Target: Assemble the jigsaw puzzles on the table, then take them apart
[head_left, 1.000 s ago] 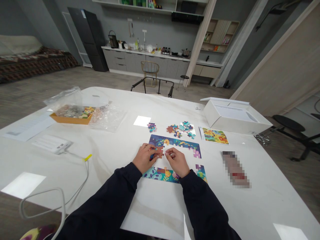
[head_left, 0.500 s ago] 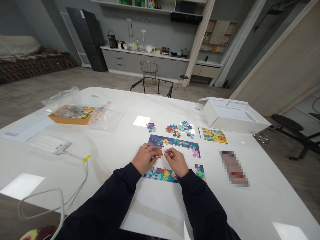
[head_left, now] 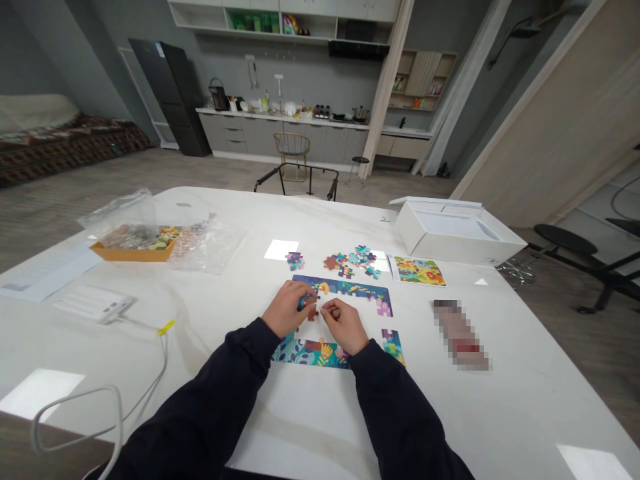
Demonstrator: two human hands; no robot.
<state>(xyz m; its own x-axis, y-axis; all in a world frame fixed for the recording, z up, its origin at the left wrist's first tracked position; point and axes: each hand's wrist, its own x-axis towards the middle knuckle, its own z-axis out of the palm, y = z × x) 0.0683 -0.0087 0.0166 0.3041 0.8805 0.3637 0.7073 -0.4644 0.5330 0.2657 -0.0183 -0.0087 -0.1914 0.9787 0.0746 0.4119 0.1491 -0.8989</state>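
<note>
My left hand (head_left: 285, 309) pinches a small blue jigsaw piece (head_left: 303, 303) above the upper strip of an assembled puzzle (head_left: 345, 289). My right hand (head_left: 343, 325) sits just to the right, its fingertips drawn together close to a small brown piece (head_left: 313, 314). I cannot tell whether those fingers hold anything. Below my hands lies a lower puzzle section (head_left: 310, 355), with a separate section (head_left: 393, 347) to its right. My hands hide the middle of the puzzle. Loose pieces (head_left: 350, 261) lie in a heap beyond it, and a small cluster (head_left: 295, 261) lies to their left.
A picture card (head_left: 419, 271) and an open white box (head_left: 457, 232) stand to the right. Farther left are an orange tray of pieces (head_left: 134, 253), a plastic bag (head_left: 210, 248), and a white device (head_left: 94, 305) with a cable. A blurred object (head_left: 460, 335) lies on the white table (head_left: 505, 407).
The whole view has shifted, with the table lower and farther left. My hands have stayed close together over the puzzle, and the brown piece now shows more clearly between them.
</note>
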